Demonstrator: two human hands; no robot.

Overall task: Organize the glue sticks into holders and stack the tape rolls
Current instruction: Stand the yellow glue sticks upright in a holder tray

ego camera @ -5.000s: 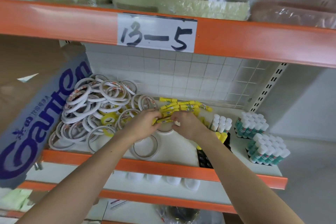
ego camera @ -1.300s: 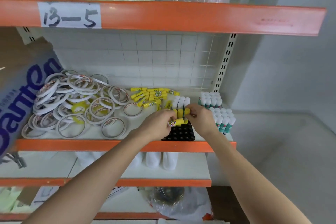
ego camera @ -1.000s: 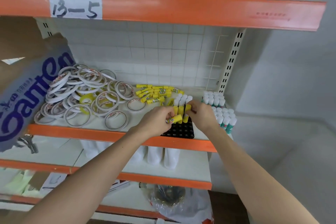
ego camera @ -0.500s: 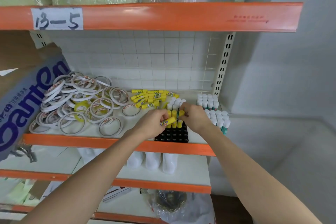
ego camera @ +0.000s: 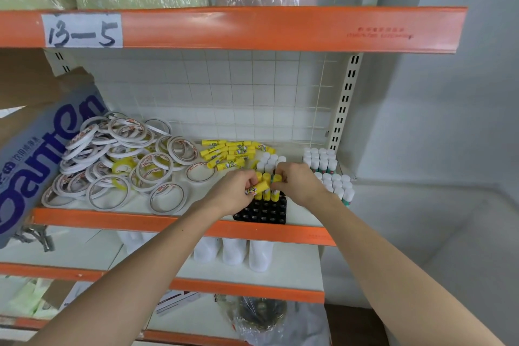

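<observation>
The left hand [ego camera: 234,189] holds a yellow glue stick [ego camera: 258,187] in curled fingers; the right hand [ego camera: 297,183] pinches an upright stick [ego camera: 276,180] over the black holder [ego camera: 264,212]

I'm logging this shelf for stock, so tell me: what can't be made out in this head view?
- Black holder: rear holes hidden by both hands.
- Glue stick in left hand: label too small to read.
- Right hand: fingertips hidden behind upright sticks.
- Blue-lettered carton: cut off by left edge.
</observation>
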